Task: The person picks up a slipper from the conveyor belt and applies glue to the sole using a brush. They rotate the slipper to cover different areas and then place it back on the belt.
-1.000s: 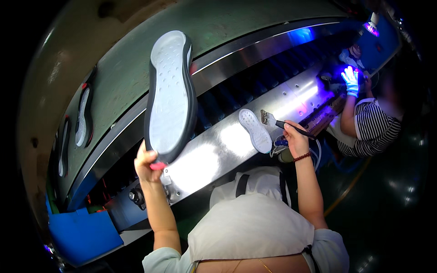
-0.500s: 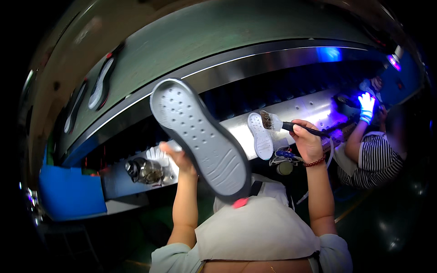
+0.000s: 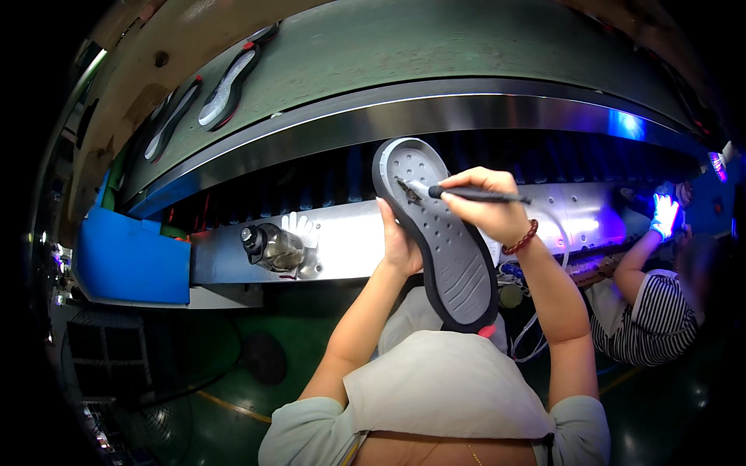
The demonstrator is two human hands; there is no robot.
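My left hand point(image 3: 402, 247) grips a long grey, black-rimmed sole point(image 3: 457, 268); my right hand point(image 3: 496, 210), a black-handled bristle brush point(image 3: 437, 191) at its far end; coverage unclear.

Gry sole point(image 3: 457, 268), blk rim point(image 3: 380, 172)

left hand point(image 3: 400, 247): thumb point(image 3: 384, 213) raised | right hand point(image 3: 497, 213): fingers point(image 3: 471, 179) pinched | forearms point(image 3: 357, 314): converging upward

- On the steel bench point(image 3: 348, 245) to your left: one dark capped bottle point(image 3: 276, 248), with a white glove point(image 3: 297, 225) just beside it on the far side.
- Farther left of you: one blue housing point(image 3: 136, 256).
- Near left, on your green floor point(image 3: 210, 334): a dark round disc point(image 3: 264, 358) and a yellow line point(image 3: 233, 407).
- To your right: a co-worker point(image 3: 664, 326) in a striped top; farther right, a violet-lit lamp point(image 3: 718, 166).
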